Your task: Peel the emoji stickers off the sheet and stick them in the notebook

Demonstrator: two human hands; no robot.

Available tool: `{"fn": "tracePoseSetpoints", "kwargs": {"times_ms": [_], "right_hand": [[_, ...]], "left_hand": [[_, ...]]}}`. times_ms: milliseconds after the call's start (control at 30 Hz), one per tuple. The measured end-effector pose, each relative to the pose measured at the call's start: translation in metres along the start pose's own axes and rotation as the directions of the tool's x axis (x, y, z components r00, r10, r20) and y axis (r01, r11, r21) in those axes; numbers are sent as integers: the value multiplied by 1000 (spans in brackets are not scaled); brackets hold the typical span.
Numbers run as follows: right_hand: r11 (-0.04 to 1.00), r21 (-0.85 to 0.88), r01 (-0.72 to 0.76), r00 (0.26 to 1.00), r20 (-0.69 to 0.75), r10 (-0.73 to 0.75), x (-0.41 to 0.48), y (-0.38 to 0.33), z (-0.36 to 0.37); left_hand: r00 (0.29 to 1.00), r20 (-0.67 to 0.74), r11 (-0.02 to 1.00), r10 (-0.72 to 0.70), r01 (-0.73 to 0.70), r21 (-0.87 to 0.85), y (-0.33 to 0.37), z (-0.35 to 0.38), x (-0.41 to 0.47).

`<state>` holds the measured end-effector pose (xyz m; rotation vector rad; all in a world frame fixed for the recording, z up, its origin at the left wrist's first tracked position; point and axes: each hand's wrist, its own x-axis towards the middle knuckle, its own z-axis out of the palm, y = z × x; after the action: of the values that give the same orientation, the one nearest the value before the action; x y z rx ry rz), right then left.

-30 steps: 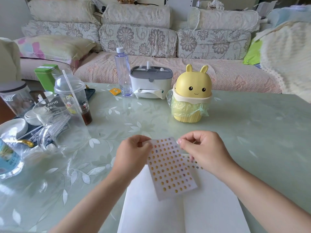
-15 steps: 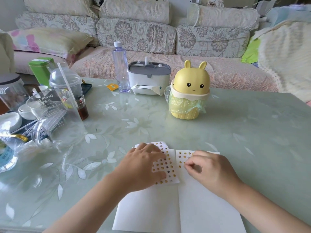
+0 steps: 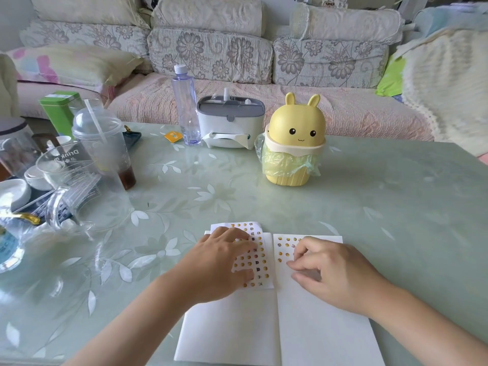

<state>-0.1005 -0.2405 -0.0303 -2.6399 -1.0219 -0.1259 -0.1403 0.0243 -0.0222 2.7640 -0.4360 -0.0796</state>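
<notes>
On the open white notebook (image 3: 232, 326), left grip (image 3: 219, 265) presses spread on white yellow-emoji sticker sheet (image 3: 260, 262); right grip (image 3: 338, 273) curled, contents indeterminate.

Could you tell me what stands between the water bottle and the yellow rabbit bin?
In the head view, a grey-lidded tissue box stands between the water bottle and rabbit bin.

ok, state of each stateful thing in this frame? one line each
notebook, open, lying flat
sticker sheet, lying on the left page, under the left hand
left hand, fingers flat, pressing the sheet
right hand, fingers curled, tips on the right page; pinch unclear
water bottle, upright, capped
domed cup, lid on, straw in
rabbit bin, lid shut, bag-lined
</notes>
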Motion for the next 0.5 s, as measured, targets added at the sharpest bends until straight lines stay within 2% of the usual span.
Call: {"fn": "tracePoseSetpoints", "kwargs": {"times_ms": [100, 267, 367, 500], "right_hand": [[998, 51, -40, 999, -27, 42, -6, 1, 0], [990, -135, 48, 998, -22, -51, -14, -4, 5], [986, -146, 75, 993, -75, -86, -16, -2, 3], [988, -133, 73, 995, -62, -81, -18, -2, -1]], "left_hand": [[1000, -1, 1000, 2, -2, 12, 1, 1, 0], [1000, 7, 1000, 0, 0, 27, 7, 1, 1], [1000, 12, 999, -16, 16, 30, 9, 1, 2], [1000, 8, 999, -24, 23, 38, 10, 1, 2]]}}
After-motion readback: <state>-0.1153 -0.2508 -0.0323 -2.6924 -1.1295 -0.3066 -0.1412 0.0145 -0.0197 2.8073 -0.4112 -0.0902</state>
